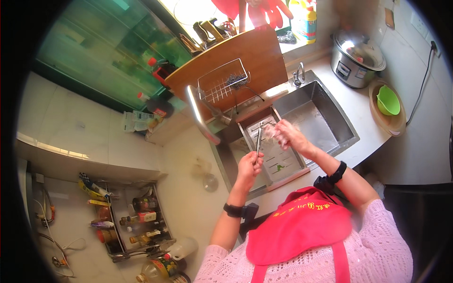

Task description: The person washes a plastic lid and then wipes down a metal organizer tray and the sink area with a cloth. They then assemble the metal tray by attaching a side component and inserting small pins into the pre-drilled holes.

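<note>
Left hand [250,165] closed round slim metal tool [259,137]; right hand [291,136] gripping pale pinkish piece [270,132], blurred, above slotted tray [284,166] toward its far edge. Piece probably light, soft, slippery: broad, firm pinch suits. Tool looks stiff; best held at near end.

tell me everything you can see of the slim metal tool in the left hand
The slim metal tool is long, narrow and silvery, shiny like steel. The left hand grips its near end with curled fingers; the far end points away from the person, above the slotted tray. The right hand is close beside it; whether they touch is unclear. Its exact kind is too small to tell.
</note>
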`<state>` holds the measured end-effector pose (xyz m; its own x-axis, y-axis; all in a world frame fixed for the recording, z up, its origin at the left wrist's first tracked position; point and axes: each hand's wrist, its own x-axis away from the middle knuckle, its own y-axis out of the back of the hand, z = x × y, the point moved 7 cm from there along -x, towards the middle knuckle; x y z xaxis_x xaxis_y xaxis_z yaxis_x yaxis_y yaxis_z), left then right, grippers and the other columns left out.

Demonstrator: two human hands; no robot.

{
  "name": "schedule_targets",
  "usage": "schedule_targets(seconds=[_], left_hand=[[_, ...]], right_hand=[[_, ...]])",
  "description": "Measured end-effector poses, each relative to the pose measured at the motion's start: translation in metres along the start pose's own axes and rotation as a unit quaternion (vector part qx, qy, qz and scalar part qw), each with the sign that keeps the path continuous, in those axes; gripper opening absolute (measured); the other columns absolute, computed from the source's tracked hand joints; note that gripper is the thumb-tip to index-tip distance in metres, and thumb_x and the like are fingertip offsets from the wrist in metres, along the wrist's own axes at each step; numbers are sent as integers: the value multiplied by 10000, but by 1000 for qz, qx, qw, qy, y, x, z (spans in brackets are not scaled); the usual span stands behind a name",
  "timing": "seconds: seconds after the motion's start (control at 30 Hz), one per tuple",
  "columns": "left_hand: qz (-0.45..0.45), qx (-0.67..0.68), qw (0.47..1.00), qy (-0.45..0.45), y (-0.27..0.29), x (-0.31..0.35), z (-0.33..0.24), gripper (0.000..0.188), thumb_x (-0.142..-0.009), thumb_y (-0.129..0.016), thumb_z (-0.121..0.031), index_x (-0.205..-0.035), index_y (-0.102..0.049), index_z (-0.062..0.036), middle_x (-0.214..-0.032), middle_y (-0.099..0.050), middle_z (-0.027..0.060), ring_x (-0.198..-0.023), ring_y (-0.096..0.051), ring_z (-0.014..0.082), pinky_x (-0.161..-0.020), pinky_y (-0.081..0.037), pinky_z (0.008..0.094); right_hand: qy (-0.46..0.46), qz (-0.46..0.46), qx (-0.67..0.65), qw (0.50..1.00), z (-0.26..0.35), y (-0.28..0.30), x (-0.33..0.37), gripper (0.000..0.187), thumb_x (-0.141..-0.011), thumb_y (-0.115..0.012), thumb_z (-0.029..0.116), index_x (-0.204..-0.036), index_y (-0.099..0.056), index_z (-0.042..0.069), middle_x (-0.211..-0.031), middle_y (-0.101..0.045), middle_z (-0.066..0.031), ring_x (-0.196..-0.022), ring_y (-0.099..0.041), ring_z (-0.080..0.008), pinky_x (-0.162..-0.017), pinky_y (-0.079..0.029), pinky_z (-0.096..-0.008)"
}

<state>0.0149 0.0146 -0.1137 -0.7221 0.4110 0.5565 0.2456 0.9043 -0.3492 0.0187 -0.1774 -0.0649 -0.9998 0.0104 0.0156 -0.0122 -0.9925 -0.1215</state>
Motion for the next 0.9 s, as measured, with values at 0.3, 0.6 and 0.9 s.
schedule_targets(seconds=[0.3,0.6,0.9], left_hand=[[-6,-17,1000,24,-25,32,-4,116,-931,-411,-112,-825,-458,-121,-577,-341,-44,-415,-256,55,-372,-179,226],[10,-36,999,17,-19,31,-5,203,-1002,-419,-247,-856,-479,-120,-570,-286,-72,-425,-230,36,-379,-164,215],[-145,-507,821,-217,-32,51,-49,272,-953,-431,-187,-772,-539,-14,-685,-563,191,-621,-549,333,-612,-409,431]], right_hand=[[291,1,401,869,37,-83,22,102,-830,-585,88,-907,-532,46,-874,-470,-117,-813,-587,-296,-638,-515,-376],[246,-160,441,848,42,-18,-5,184,-813,-560,0,-993,-535,30,-932,-466,-134,-816,-579,-332,-684,-521,-387],[342,36,555,758,34,-53,15,233,-802,-578,16,-1033,-548,29,-971,-466,-148,-938,-562,-300,-747,-527,-375]])
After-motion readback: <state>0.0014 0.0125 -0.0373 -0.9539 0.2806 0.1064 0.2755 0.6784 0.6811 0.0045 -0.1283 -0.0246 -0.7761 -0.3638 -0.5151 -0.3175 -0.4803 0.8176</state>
